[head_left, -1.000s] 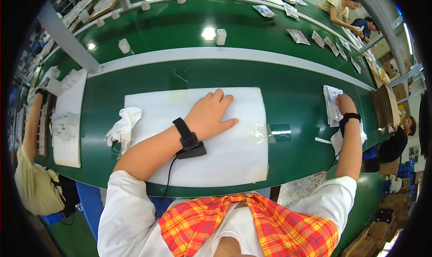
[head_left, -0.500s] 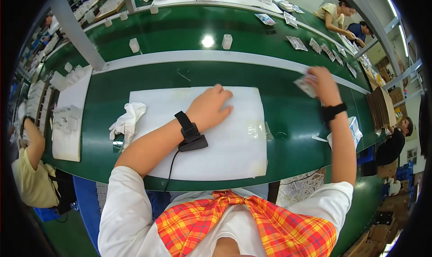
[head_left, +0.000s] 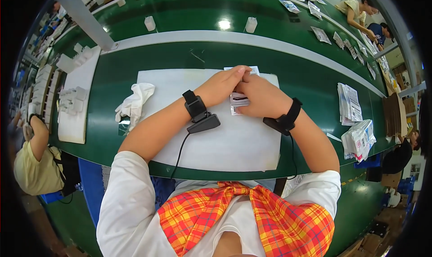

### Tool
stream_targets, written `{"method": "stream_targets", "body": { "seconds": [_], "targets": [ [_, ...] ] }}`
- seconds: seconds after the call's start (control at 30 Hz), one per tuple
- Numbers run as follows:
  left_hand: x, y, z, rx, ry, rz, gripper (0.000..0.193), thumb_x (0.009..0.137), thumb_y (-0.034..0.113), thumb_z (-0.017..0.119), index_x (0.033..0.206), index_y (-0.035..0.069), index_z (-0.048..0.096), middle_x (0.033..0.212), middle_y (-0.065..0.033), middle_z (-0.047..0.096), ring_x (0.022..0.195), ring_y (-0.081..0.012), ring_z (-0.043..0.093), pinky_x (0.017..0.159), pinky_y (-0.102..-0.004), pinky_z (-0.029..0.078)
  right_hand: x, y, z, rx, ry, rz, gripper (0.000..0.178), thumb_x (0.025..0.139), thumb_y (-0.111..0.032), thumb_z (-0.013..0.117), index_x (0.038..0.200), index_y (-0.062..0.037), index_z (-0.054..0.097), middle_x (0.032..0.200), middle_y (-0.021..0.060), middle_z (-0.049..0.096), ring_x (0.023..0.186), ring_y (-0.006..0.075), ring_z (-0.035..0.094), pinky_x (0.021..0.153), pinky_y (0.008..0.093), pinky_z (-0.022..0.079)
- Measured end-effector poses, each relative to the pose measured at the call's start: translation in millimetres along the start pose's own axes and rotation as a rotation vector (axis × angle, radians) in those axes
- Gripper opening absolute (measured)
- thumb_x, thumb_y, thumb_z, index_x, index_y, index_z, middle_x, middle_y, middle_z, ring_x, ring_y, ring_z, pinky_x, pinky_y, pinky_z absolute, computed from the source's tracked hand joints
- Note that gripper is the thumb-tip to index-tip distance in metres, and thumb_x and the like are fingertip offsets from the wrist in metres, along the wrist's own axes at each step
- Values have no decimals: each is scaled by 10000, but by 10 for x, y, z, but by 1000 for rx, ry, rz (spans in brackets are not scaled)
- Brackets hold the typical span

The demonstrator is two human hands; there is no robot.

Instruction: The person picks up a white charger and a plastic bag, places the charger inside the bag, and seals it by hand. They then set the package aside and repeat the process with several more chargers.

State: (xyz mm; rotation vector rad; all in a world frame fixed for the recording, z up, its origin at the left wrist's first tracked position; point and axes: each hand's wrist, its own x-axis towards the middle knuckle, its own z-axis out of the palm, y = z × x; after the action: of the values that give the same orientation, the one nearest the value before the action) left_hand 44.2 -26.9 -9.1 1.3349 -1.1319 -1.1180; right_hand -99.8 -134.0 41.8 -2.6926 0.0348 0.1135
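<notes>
A small flat printed packet (head_left: 236,107) lies at the far part of the white pad (head_left: 211,144), mostly covered by my hands. My right hand (head_left: 265,95) is closed on it, the thumb along the near end. My left hand (head_left: 223,85) reaches in from the other side. Its fingers are bent together at the packet's far end, against the right fingertips; their exact grip is partly hidden. Each wrist wears a black strap with a small wired box. A crumpled white glove (head_left: 136,99) rests at the pad's left edge.
On the right are a stack of printed packets (head_left: 349,104) and a pile of white plastic bags (head_left: 359,139). Small white boxes (head_left: 72,100) stand on a board at left. Beyond a pale rail (head_left: 216,37), white pieces and packets lie on a green belt. Co-workers sit on both sides.
My right hand has come inward from the right with the packet, to the pad. My left hand has shifted to meet it. The packet stack at right is now uncovered.
</notes>
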Motion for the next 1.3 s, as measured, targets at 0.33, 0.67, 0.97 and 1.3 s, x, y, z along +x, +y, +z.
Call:
{"method": "stream_targets", "body": {
  "seconds": [0.33, 0.67, 0.97, 1.3],
  "targets": [
    [-27, -8, -152, 804, -196, 355, 591, 817, 252, 651, 1342, 20, 512, 1380, -183, 520, 1259, -326, 509, 1017, -362, 437, -837, -199, 292, 21, 31, -58, 560, 782, -327, 719, 1254, -63, 576, 1261, 194, 534, 1170, 361, 502, 1026, 459, 362],
    [-36, 166, 189, 972, -8, 198, 420, 763, 119, 583, 1163, -9, 574, 1179, -213, 599, 1088, -354, 574, 917, -430, 481, -198, 754, -607, 540, 182, 330, 482, 840, -146, 680, 1292, -48, 545, 1296, 105, 562, 1113, 223, 574, 945, 348, 469],
    [29, 17, 187, 933, 92, 448, 312, 771, 46, 551, 1070, -8, 619, 986, -174, 636, 951, -340, 609, 842, -449, 491, 1343, 1856, -346, 928, 845, 585, 637, 857, -200, 705, 1376, -51, 368, 1195, 180, 565, 1029, 257, 604, 864, 328, 504],
    [13, -129, 134, 1012, 7, 497, 449, 836, 53, 509, 1282, 26, 547, 1374, -165, 514, 1294, -352, 458, 1090, -454, 364, -171, 383, -247, 1192, 429, 180, 503, 840, -100, 660, 1291, -63, 440, 1264, 124, 539, 1112, 220, 573, 939, 327, 482]
  ]
}}
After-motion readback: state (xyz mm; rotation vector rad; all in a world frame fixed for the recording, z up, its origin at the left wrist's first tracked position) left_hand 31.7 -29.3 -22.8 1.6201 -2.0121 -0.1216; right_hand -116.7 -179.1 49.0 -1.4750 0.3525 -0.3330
